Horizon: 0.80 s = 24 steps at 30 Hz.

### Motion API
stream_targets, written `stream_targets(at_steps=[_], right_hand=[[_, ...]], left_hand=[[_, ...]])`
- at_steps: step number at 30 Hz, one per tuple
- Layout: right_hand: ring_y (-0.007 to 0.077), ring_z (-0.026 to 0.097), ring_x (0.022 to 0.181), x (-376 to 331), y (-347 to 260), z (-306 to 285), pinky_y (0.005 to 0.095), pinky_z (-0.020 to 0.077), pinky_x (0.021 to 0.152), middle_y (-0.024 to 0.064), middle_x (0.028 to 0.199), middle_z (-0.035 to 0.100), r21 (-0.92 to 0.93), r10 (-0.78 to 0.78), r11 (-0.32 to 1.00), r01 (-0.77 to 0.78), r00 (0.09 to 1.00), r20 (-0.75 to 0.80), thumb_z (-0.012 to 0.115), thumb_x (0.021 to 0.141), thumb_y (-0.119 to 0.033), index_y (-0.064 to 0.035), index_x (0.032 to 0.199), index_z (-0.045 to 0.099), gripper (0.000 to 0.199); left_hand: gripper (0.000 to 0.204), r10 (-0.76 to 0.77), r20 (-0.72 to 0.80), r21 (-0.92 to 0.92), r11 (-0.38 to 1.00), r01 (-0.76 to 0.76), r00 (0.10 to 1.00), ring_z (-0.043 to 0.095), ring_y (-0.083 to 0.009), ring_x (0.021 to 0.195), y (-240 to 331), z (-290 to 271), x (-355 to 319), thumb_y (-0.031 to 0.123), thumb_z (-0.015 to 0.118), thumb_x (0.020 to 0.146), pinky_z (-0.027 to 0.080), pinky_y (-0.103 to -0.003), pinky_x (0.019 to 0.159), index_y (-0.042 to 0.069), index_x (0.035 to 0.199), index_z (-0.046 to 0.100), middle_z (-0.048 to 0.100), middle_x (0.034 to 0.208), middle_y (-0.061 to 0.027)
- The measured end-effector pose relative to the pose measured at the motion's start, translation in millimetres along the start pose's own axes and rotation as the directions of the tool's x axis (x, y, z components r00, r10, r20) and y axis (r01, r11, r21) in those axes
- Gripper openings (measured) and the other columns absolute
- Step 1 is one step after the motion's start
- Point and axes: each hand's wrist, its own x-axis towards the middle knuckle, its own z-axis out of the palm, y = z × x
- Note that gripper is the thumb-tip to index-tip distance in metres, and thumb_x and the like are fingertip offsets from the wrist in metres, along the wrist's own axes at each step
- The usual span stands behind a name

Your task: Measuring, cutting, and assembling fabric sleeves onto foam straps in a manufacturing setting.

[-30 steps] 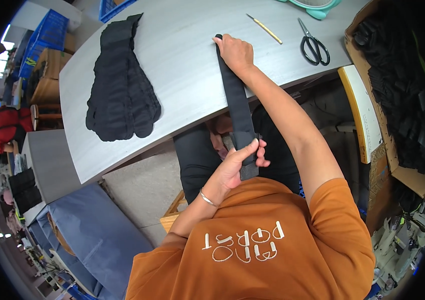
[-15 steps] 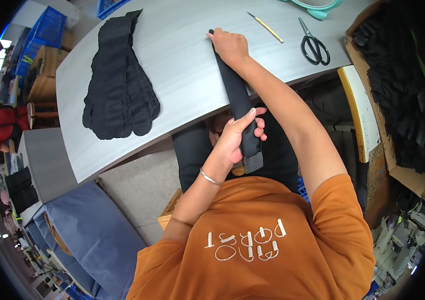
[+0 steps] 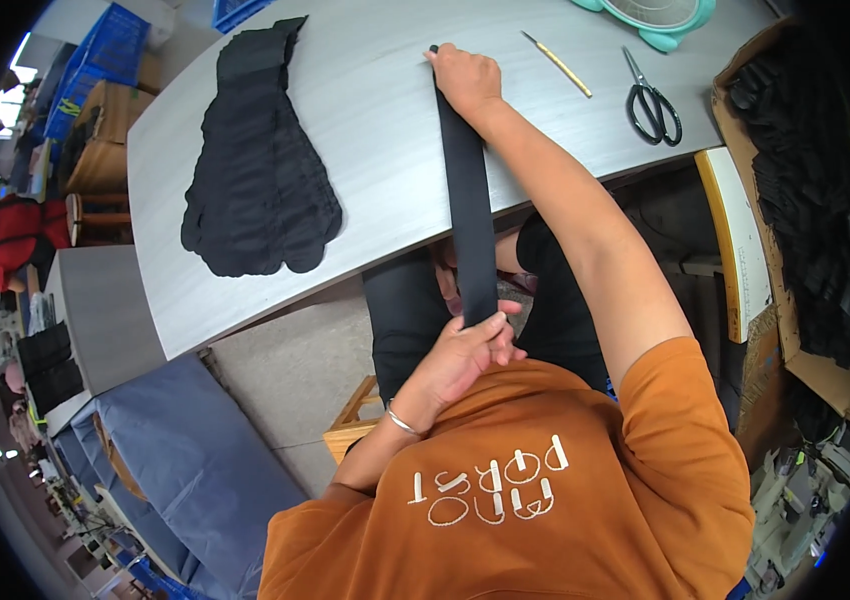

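Observation:
A long black fabric strip [image 3: 468,190] is stretched taut from the table top over its near edge toward my lap. Its far end is in my right hand [image 3: 469,82], whose fingers are closed round it on the table. My left hand [image 3: 467,350], with a bangle on the wrist, pinches the near end between thumb and fingers in front of my shirt. Fanned out to the left lies a pile of black fabric pieces [image 3: 260,190]. Beyond my right hand are a thin yellow-handled pointed tool [image 3: 560,65] and black-handled scissors [image 3: 655,112].
A teal-rimmed round object [image 3: 660,38] sits at the table's far right. On the right, a carton [image 3: 810,370] holds many black pieces, beside a white board with a yellow edge [image 3: 743,250]. Blue-grey cloth [image 3: 195,450] covers something at lower left, near a wooden stool [image 3: 353,425].
My left hand has slid down the strip toward my body, and the strip now looks flatter and longer between my hands. The right hand keeps its hold on the far end.

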Motion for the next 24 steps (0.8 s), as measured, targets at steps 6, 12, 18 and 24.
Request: stream_targets(at_steps=[6,12,18,24], right_hand=[[0.031,0.067,0.058,0.6,13.4,-6.1,0.0403,0.052,0.054,0.0137,0.063,0.067,-0.016,0.093,0.996,-0.092,0.994,0.062,0.054,0.098,-0.043,-0.0059,0.078,0.06,0.042],[0.0308,0.067,0.058,-16.4,10.1,-15.7,0.0401,0.0521,0.054,0.0143,0.063,0.066,-0.016,0.103,0.995,-0.102,0.99,0.096,0.054,0.097,-0.042,-0.0056,0.076,0.06,0.043],[0.0314,0.067,0.058,-16.9,15.1,-16.7,0.04,0.052,0.054,0.0147,0.064,0.067,0.003,0.154,0.988,-0.155,0.985,0.076,0.054,0.098,-0.042,-0.0054,0.078,0.062,0.042],[0.0332,0.066,0.059,-16.3,19.4,-16.6,0.0424,0.0515,0.054,0.016,0.065,0.067,0.037,0.181,0.983,-0.182,0.983,0.027,0.055,0.097,-0.042,-0.0055,0.079,0.062,0.042]], left_hand=[[0.038,0.141,-0.064,0.088,0.987,-0.135,0.988,0.067,-0.0231,0.101,21.2,-13.3,16.8,0.029,0.055,0.1,0.052,-0.039,0.095,0.0,0.125,0.054,0.067,0.105,-0.0122],[0.038,0.08,0.054,0.039,0.996,-0.082,0.995,0.05,-0.0097,0.062,12.9,14.8,18.3,0.027,0.057,0.1,0.053,-0.035,0.076,0.002,0.128,0.049,0.051,0.075,-0.0008],[0.035,0.007,0.016,0.024,1.0,-0.007,1.0,0.05,-0.0103,0.067,-4.8,6.1,-40.4,0.019,0.055,0.1,0.05,-0.037,0.087,0.003,0.131,0.047,0.05,0.08,0.0002],[0.037,0.166,-0.081,0.228,0.963,-0.144,0.983,0.061,-0.0142,0.101,-19.7,-47.7,-39.6,0.021,0.055,0.101,0.049,-0.032,0.092,0.003,0.132,0.049,0.064,0.114,-0.0062]])
